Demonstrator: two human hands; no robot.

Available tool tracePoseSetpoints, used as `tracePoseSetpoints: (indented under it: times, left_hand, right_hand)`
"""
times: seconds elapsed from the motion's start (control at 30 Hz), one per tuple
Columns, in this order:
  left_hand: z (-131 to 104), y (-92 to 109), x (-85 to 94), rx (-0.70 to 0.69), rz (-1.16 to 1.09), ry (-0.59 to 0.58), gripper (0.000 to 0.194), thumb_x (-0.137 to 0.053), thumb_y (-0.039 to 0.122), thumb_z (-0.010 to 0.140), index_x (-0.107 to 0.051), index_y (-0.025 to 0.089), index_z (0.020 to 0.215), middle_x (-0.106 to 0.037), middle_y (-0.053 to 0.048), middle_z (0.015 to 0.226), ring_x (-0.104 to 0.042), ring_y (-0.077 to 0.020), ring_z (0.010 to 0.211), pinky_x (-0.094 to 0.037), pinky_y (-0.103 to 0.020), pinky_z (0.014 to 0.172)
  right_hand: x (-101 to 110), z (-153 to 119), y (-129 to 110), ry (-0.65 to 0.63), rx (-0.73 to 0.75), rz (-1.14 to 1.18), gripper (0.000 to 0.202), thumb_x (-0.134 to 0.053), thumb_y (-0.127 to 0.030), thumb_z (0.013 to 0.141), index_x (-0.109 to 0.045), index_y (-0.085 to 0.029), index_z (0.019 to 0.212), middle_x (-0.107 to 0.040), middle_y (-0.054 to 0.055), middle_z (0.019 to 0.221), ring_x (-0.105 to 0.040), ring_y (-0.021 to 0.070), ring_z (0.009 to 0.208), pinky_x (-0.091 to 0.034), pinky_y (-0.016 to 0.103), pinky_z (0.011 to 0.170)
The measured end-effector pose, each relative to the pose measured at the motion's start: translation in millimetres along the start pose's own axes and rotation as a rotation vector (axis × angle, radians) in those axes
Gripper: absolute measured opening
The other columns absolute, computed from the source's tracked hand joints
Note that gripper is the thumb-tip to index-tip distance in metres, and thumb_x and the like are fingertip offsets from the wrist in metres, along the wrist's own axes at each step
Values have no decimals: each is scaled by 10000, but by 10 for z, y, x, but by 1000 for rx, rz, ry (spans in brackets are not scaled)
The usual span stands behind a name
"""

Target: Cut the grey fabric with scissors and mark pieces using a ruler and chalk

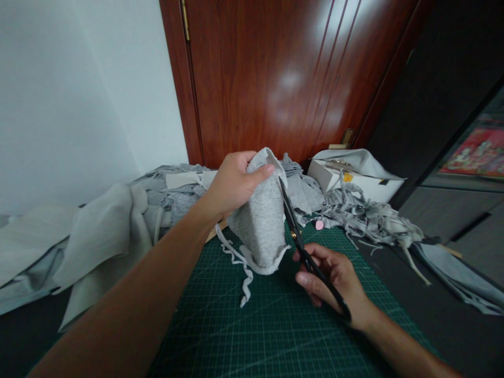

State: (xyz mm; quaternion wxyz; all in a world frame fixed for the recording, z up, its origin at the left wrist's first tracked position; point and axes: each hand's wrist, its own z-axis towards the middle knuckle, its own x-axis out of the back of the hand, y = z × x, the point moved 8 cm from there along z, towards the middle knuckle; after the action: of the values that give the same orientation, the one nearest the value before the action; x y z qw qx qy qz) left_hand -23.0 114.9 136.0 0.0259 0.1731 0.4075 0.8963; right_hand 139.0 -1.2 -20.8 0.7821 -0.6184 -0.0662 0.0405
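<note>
My left hand (240,181) pinches the upper edge of a grey knit fabric piece (263,223), thumb in front, holding it up above the green cutting mat (252,336). Its lower edge curls, and a thin twisted strip (244,286) dangles below on the left. My right hand (328,273) grips black scissors (298,241) by the handles. The blades point up and left, with the tip at the fabric's upper right edge; they look closed or nearly so. Whether the tip touches the cloth I cannot tell.
Grey and off-white cloth (106,226) is heaped on the left. Behind the mat stands a white box (354,181) with fabric over it. A tangle of grey scraps (366,218) lies at right, near a small pink round thing (319,224). A wooden door (268,79) rises behind.
</note>
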Motion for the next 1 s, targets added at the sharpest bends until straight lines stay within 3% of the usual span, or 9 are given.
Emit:
tracePoseSetpoints:
  times: [0.2,0.43,0.63,0.8,1.0]
  left_hand:
    - [15,18,19,-29,36,-5,181,-717,339,842,-706,161,810,-709,-31,761,-612,-155,655,-424,-254,571]
    - [8,-30,22,61,-47,-23,189,-740,349,822,-707,163,831,-730,-40,780,-649,-155,644,-442,-254,561]
    - [-44,-35,-50,184,-298,-113,238,-829,237,666,-709,138,846,-733,-44,798,-671,-171,665,-503,-289,624]
    - [-53,-4,-35,193,-289,-117,336,-859,148,562,-674,141,842,-715,-19,800,-664,-166,693,-522,-294,671]
    - [-68,-23,-71,212,-296,-159,378,-861,133,566,-666,143,890,-715,-23,837,-672,-173,731,-526,-292,679]
  right_hand:
    - [-16,13,13,8,-9,-4,419,-917,-375,768,-629,-176,998,-527,-98,586,-431,40,383,-340,145,375]
    - [-30,29,24,2,-5,-3,421,-912,-391,768,-617,-183,986,-533,-98,576,-430,40,379,-337,147,370]
    - [-10,17,17,12,-7,-13,401,-908,-361,775,-626,-176,990,-520,-102,562,-435,40,376,-329,142,371]
    - [1,12,24,21,-17,0,412,-924,-347,753,-639,-169,990,-539,-92,573,-439,42,373,-345,146,369]
    - [-6,3,35,-16,30,9,391,-904,-357,780,-628,-173,986,-544,-87,578,-447,37,367,-348,134,364]
